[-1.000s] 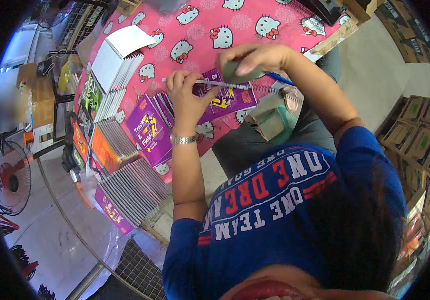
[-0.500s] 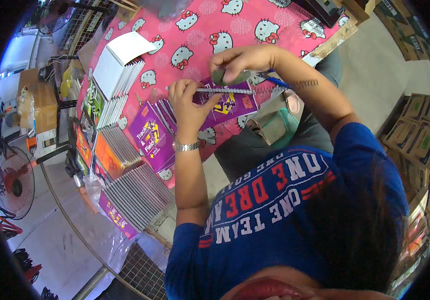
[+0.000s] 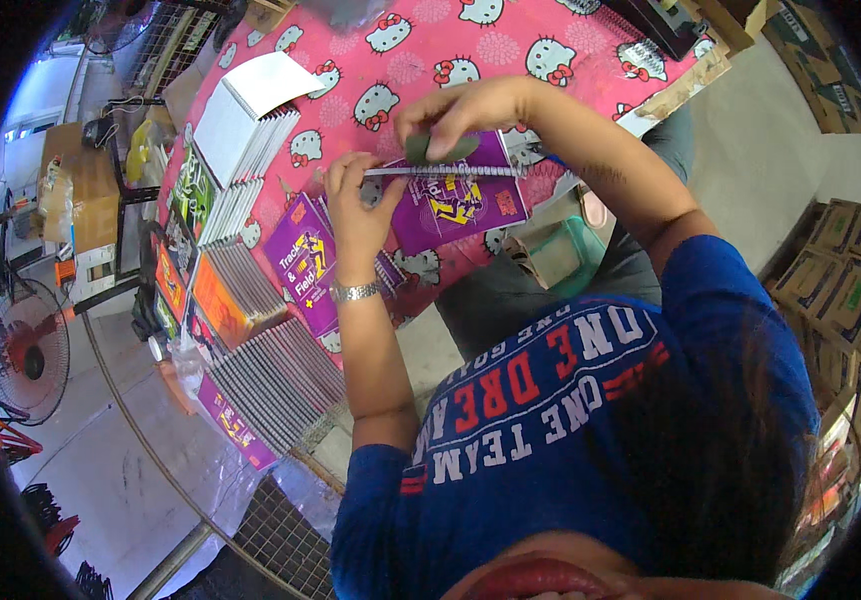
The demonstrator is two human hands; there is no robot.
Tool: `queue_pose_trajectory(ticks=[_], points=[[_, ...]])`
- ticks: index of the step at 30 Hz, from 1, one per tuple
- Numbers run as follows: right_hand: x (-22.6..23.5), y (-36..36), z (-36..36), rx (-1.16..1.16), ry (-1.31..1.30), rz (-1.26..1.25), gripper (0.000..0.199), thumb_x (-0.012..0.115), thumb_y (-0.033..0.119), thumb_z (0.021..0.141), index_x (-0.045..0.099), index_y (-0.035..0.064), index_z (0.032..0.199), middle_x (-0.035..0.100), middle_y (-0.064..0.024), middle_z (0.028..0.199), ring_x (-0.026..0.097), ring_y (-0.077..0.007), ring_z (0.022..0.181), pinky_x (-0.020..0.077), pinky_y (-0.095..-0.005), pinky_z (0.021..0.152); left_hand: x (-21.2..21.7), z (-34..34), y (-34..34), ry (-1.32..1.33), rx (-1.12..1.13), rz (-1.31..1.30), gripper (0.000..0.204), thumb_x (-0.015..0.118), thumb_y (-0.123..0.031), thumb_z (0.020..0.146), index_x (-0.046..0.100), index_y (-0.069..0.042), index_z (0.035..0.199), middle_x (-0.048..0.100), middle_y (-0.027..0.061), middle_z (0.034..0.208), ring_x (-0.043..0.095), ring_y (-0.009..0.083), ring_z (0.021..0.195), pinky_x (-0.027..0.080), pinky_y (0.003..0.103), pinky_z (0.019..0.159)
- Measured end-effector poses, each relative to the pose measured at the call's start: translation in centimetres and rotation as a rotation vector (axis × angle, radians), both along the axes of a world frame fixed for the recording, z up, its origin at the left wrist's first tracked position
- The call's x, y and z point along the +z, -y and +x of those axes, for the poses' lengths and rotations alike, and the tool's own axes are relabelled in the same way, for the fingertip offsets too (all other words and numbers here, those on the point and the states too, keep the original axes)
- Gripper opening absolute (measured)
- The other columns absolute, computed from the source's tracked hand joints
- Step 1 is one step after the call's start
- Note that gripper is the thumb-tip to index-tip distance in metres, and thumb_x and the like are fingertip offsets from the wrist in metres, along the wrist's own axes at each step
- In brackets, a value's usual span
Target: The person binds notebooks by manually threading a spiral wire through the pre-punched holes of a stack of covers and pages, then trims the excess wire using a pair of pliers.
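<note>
A purple book (image 3: 480, 215) with a yellow figure on its cover lies near the table's front edge. A thin spiral coil (image 3: 548, 182) runs along its punched upper edge, and the coil's loose tail sticks out to the right in front of my right forearm. My left hand (image 3: 355, 195) grips the left end of that edge between thumb and fingers. Above the edge, my right hand (image 3: 465, 110) pinches a flat grey-green pad (image 3: 450, 150) against or close beside the coil; contact is unclear. A bit of blue beside my right wrist is mostly hidden.
Purple books (image 3: 302, 250) lie under and beside my left forearm. Stacks of spiral-bound books (image 3: 275, 385) and white-backed books (image 3: 242, 130) line the left side. A dark machine (image 3: 655, 28) stands at the table's far right. Cartons (image 3: 830, 270) are piled on the floor at right.
The coil's tail beyond the book's right end looks shorter. My right hand and the pad have moved slightly left along the edge. My left hand has shifted slightly left.
</note>
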State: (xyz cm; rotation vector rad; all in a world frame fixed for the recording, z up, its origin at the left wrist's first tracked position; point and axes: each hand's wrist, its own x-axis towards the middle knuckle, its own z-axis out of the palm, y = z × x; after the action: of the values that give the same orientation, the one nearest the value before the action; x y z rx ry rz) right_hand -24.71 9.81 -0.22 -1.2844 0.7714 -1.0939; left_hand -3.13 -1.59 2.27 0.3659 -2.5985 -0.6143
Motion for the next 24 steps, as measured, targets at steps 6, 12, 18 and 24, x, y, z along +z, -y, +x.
queue_pose_trajectory(ticks=[6,12,18,24], points=[[0.5,-0.7,0.9,0.041,0.571,-0.063,0.045,0.072,0.03,0.078,0.056,0.0051,0.111,0.06,-0.0029,0.098,0.057,-0.0104,0.092,0.0456,-0.0257,0.08,-1.1,0.4,0.3,0.036,0.054,0.309,0.025,0.078,-0.002,0.073,0.062,0.0,0.092,0.054,0.0071,0.094,0.056,0.0167,0.085,0.047,0.027,0.07],[1.0,-1.2,0.7,-0.035,0.133,0.065,0.036,0.071,0.021,0.077,0.06,0.0018,0.105,0.058,-0.0019,0.089,0.054,-0.011,0.089,0.0431,-0.0269,0.079,-1.9,0.3,-1.0,-0.059,-0.069,0.46,0.024,0.078,-0.001,0.073,0.06,0.003,0.088,0.05,0.0046,0.087,0.054,0.0124,0.072,0.045,0.023,0.06],[0.9,-1.5,1.4,0.007,0.569,-0.027,0.042,0.073,0.027,0.073,0.061,0.0017,0.105,0.059,-0.0038,0.097,0.055,-0.0142,0.096,0.0442,-0.0293,0.08,-1.8,0.2,-0.9,-0.033,-0.083,0.479,0.025,0.076,0.004,0.074,0.058,0.005,0.091,0.048,0.0054,0.098,0.057,0.0127,0.078,0.049,0.025,0.065],[0.4,-0.5,1.6,0.035,0.191,0.106,0.038,0.071,0.026,0.075,0.062,0.0017,0.103,0.058,-0.003,0.096,0.055,-0.0125,0.088,0.0445,-0.0289,0.077,-2.5,0.6,-0.8,-0.117,-0.097,0.678,0.027,0.075,0.008,0.073,0.056,0.004,0.092,0.047,0.0048,0.096,0.057,0.0114,0.081,0.049,0.024,0.068]])
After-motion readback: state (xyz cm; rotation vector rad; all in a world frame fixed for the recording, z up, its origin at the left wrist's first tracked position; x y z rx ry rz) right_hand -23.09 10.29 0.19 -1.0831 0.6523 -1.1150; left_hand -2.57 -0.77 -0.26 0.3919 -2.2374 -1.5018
